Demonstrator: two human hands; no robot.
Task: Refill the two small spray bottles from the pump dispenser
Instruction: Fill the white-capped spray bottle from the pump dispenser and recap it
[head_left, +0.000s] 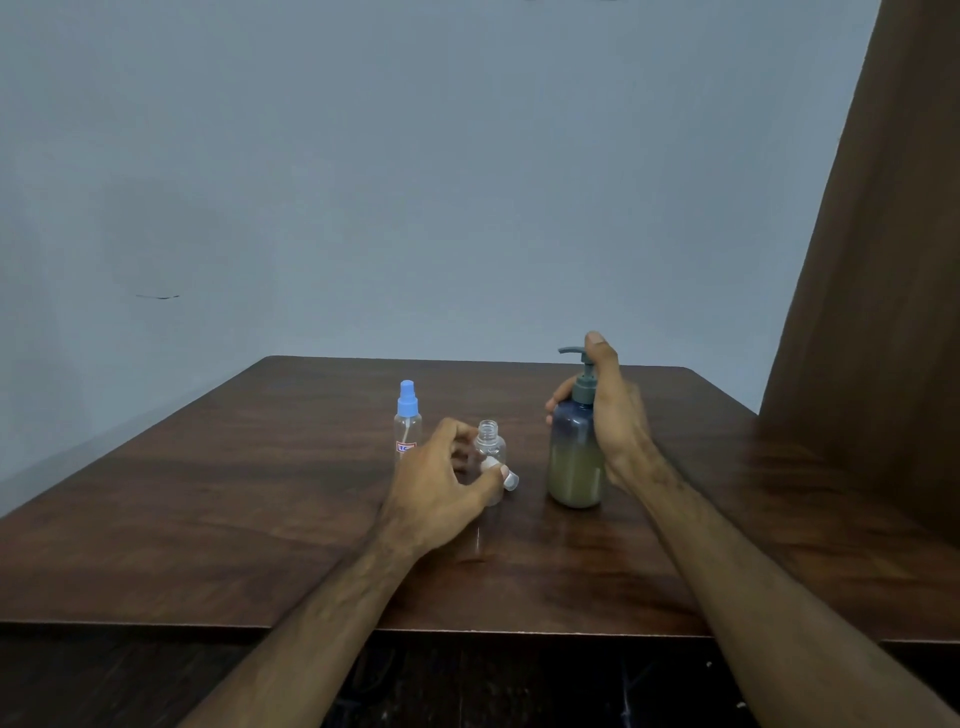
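Left hand (447, 467) curled round small clear uncapped spray bottle (490, 457) upright at centre of dark wooden desk (208, 493), pale cap (510, 480) pinched at fingertips. Right hand (613, 415) gripping blue-tinted pump dispenser (575, 457), half full of greenish liquid, just right of it, thumb atop pump head. Second clear spray bottle with blue nozzle (408, 421) upright just behind left hand.

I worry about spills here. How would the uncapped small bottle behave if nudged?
The uncapped small bottle looks clear, thin and nearly empty, so probably light and easy to tip or slide. Its round body would likely roll once down. The left hand grips it, which should steady it on the table.
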